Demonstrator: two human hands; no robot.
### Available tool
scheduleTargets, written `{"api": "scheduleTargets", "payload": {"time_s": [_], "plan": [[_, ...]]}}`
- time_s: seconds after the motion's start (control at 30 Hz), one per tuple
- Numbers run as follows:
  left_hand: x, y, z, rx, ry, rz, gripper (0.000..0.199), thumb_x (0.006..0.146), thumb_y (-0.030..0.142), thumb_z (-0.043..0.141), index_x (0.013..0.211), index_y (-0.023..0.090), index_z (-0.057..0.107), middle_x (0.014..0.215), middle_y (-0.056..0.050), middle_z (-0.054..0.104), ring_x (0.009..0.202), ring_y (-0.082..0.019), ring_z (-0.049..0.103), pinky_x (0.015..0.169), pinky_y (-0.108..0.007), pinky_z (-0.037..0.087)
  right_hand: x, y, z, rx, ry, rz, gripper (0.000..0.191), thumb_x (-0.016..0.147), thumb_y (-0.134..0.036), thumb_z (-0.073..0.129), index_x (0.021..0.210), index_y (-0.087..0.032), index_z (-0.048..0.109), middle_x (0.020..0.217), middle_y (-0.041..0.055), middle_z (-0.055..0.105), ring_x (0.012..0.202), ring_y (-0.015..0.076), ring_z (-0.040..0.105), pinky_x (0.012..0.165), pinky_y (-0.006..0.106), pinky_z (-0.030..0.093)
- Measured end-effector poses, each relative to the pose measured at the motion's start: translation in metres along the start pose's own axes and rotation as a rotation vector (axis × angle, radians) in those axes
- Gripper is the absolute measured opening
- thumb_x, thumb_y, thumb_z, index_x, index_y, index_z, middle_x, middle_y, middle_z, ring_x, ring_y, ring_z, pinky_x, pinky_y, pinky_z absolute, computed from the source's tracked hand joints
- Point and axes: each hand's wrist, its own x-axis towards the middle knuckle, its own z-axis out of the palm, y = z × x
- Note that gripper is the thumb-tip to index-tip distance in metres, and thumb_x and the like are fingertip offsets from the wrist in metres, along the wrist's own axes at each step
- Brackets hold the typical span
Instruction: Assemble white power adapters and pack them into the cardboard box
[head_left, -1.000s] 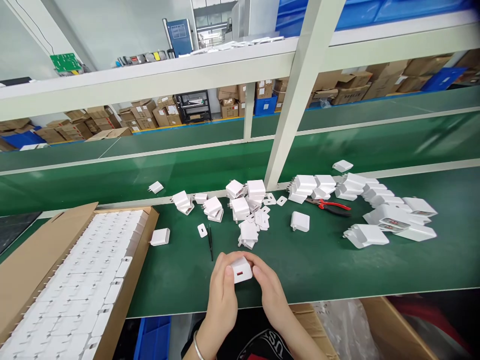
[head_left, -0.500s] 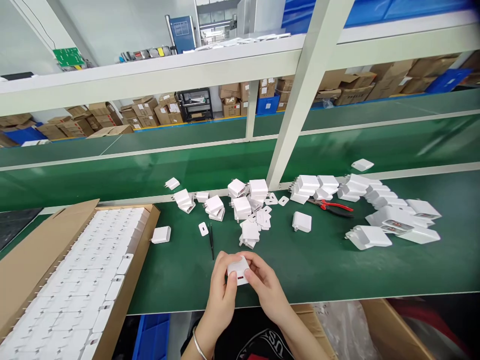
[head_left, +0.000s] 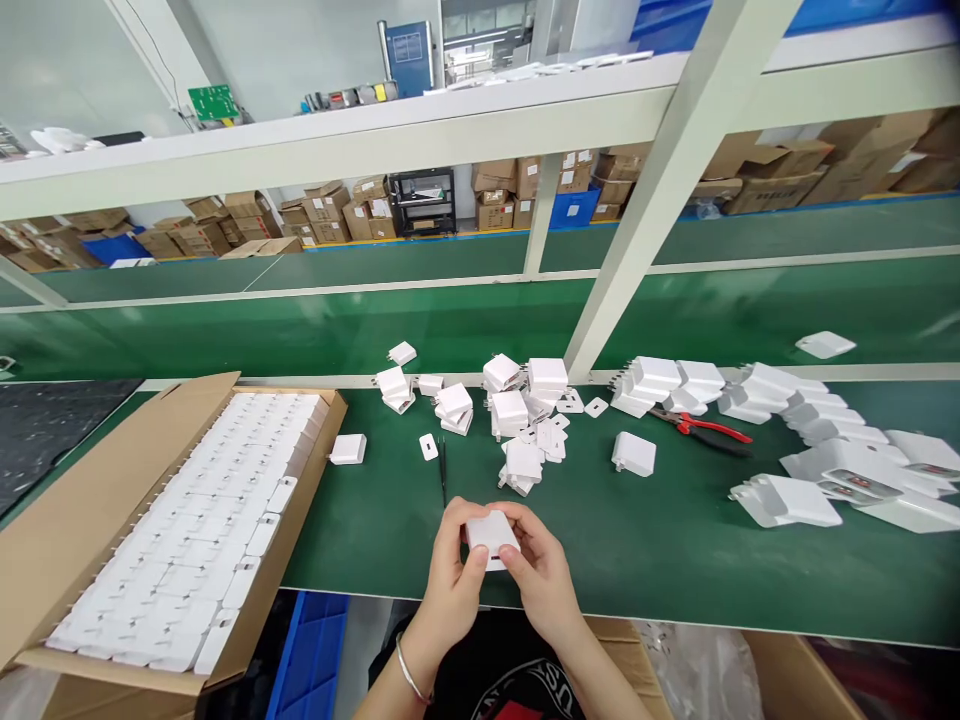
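Head view: a green workbench (head_left: 675, 550) fills the scene and serves as the landmark. At its left end a cardboard box (head_left: 112, 500) holds rows of white chargers (head_left: 202, 520). Toward the bench's right end lies a heap of larger white adapters (head_left: 825, 450), with red-handled pliers (head_left: 705, 428) beside it. Mid-bench, near the back edge, sits a loose pile of small white chargers (head_left: 517, 410); black tweezers (head_left: 442, 470) lie just left of it. At the bench's near edge, the left hand (head_left: 450, 580) and right hand (head_left: 544, 580) both grasp one white charger (head_left: 491, 535) between their fingertips, just above the mat.
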Motion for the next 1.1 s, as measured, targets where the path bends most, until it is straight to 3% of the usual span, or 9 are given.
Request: {"api": "scheduleTargets", "payload": {"time_s": [0.13, 0.23, 0.47, 0.53, 0.63, 0.73, 0.8, 0.93, 1.1], "plan": [[0.005, 0.003, -0.009, -0.313, 0.0, -0.177, 0.056, 0.107, 0.061, 0.04, 0.153, 0.03, 0.038, 0.117, -0.008, 0.056, 0.105, -0.022, 0.056, 0.099, -0.038, 0.047, 0.001, 0.003, -0.002, -0.069, 0.002, -0.128, 0.048, 0.089, -0.048, 0.081, 0.132, -0.031, 0.069, 0.121, 0.0078, 0.067, 0.109, 0.0234, 0.067, 0.093, 0.031, 0.058], [0.01, 0.01, -0.016, -0.482, -0.011, -0.27, 0.056, 0.108, 0.064, 0.031, 0.147, 0.027, 0.045, 0.115, -0.008, 0.058, 0.103, -0.022, 0.058, 0.096, -0.037, 0.048, 0.001, 0.006, -0.007, -0.153, -0.035, -0.171, 0.051, 0.089, -0.046, 0.082, 0.136, -0.033, 0.067, 0.126, 0.0088, 0.064, 0.118, 0.0261, 0.064, 0.1, 0.035, 0.056], [0.009, 0.028, -0.024, -0.198, -0.155, -0.315, 0.039, 0.104, 0.048, 0.058, 0.134, 0.024, 0.061, 0.126, -0.009, 0.064, 0.105, -0.019, 0.061, 0.091, -0.029, 0.049, 0.0, 0.006, -0.009, -0.309, -0.156, -0.133, 0.056, 0.095, -0.038, 0.075, 0.148, -0.04, 0.056, 0.14, 0.0059, 0.062, 0.129, 0.0257, 0.061, 0.109, 0.039, 0.053], [0.012, 0.03, -0.033, -0.147, -0.084, -0.309, 0.037, 0.1, 0.046, 0.064, 0.129, 0.023, 0.061, 0.119, -0.009, 0.066, 0.101, -0.019, 0.063, 0.087, -0.03, 0.052, -0.001, 0.002, -0.009, -0.344, -0.178, -0.11, 0.063, 0.096, -0.034, 0.073, 0.154, -0.04, 0.048, 0.147, 0.0062, 0.059, 0.131, 0.0252, 0.061, 0.112, 0.041, 0.051], [0.025, 0.035, -0.067, 0.078, 0.223, -0.178, 0.038, 0.094, 0.043, 0.07, 0.123, 0.022, 0.055, 0.119, -0.009, 0.065, 0.102, -0.022, 0.066, 0.086, -0.032, 0.054, -0.001, -0.003, -0.016, -0.385, -0.116, -0.113, 0.056, 0.099, -0.033, 0.068, 0.151, -0.035, 0.05, 0.143, 0.0085, 0.061, 0.122, 0.0237, 0.065, 0.108, 0.04, 0.054], [0.045, 0.044, -0.116, 0.566, 0.575, -0.058, 0.045, 0.093, 0.035, 0.069, 0.132, 0.023, 0.05, 0.131, -0.013, 0.061, 0.111, -0.026, 0.066, 0.092, -0.038, 0.054, 0.003, -0.002, -0.033, -0.384, 0.101, -0.092, 0.034, 0.102, -0.038, 0.062, 0.134, -0.028, 0.061, 0.126, 0.0094, 0.067, 0.109, 0.022, 0.067, 0.097, 0.038, 0.057], [0.059, 0.051, -0.145, 0.893, 0.712, -0.097, 0.05, 0.095, 0.031, 0.063, 0.142, 0.022, 0.047, 0.136, -0.015, 0.06, 0.116, -0.031, 0.064, 0.092, -0.042, 0.054, 0.007, 0.0, -0.048, -0.372, 0.255, -0.04, 0.031, 0.101, -0.043, 0.063, 0.125, -0.025, 0.064, 0.115, 0.0095, 0.069, 0.103, 0.0224, 0.068, 0.093, 0.037, 0.058], [0.081, 0.054, -0.179, 1.213, 0.711, -0.273, 0.046, 0.099, 0.026, 0.05, 0.145, 0.018, 0.05, 0.135, -0.018, 0.059, 0.11, -0.035, 0.065, 0.082, -0.043, 0.054, 0.015, 0.004, -0.085, -0.453, 0.403, 0.023, 0.038, 0.096, -0.051, 0.065, 0.12, -0.022, 0.066, 0.11, 0.0108, 0.069, 0.098, 0.0248, 0.068, 0.088, 0.04, 0.058], [0.091, 0.039, -0.197, 1.294, 0.649, -0.224, 0.047, 0.096, 0.024, 0.048, 0.142, 0.015, 0.05, 0.131, -0.019, 0.06, 0.113, -0.035, 0.062, 0.087, -0.042, 0.051, 0.027, -0.003, -0.131, -0.823, 0.448, -0.075, 0.036, 0.096, -0.05, 0.059, 0.117, -0.022, 0.068, 0.116, 0.0116, 0.067, 0.095, 0.0255, 0.065, 0.084, 0.043, 0.056]]}}
